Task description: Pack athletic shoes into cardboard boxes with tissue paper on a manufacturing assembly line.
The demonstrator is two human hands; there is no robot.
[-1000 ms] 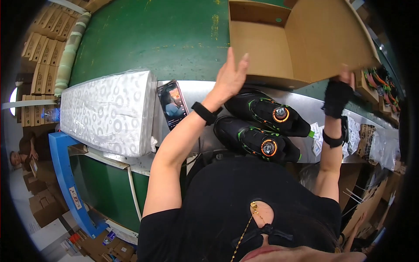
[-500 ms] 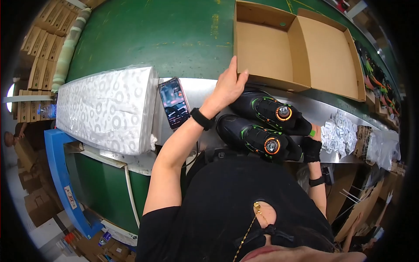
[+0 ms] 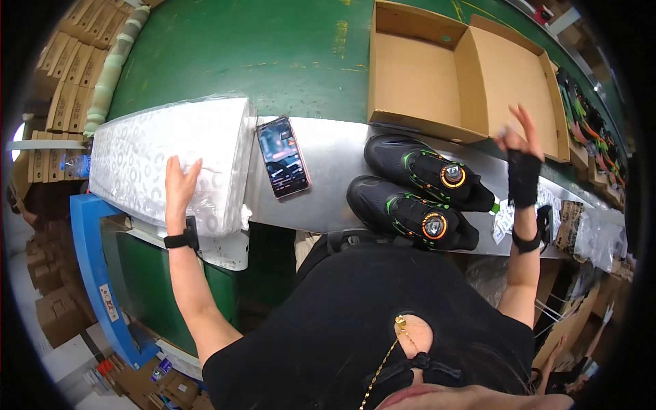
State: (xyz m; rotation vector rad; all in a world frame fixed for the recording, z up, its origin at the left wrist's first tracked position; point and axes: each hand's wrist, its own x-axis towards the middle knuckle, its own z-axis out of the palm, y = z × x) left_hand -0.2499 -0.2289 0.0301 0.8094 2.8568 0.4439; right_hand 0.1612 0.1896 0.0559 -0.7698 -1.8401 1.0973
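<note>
My left hand [image 3: 180, 184] lies open on a stack of white wrapping paper [image 3: 130, 154] with grey rings, its fingers stretched over the top sheet. Raised at the front edge of the open cardboard shoebox [image 3: 410, 75], my right hand [image 3: 523, 140] wears a black wrist support. Thumb and forefinger are pinched, the other fingers stick up; a small pale blur shows at the fingertips, too unclear to name. A pair of black shoes [image 3: 410, 167] with green trim and orange-ringed dials stands side by side on the metal tabletop. Small white packets [image 3: 504, 220] lie in a heap beyond, partly behind my right arm.
Between paper and shoes lies a phone [image 3: 283, 157] with its screen lit. A blue frame [image 3: 92, 253] stands at the left edge. Clear plastic bags [image 3: 601, 236] sit at the right end. More shoes [image 3: 591, 126] line the far right, and stacked boxes [image 3: 68, 89] the far left.
My left hand has left the shoebox and moved left onto the paper. My right hand has let go of the shoes and risen toward the box's right half.
</note>
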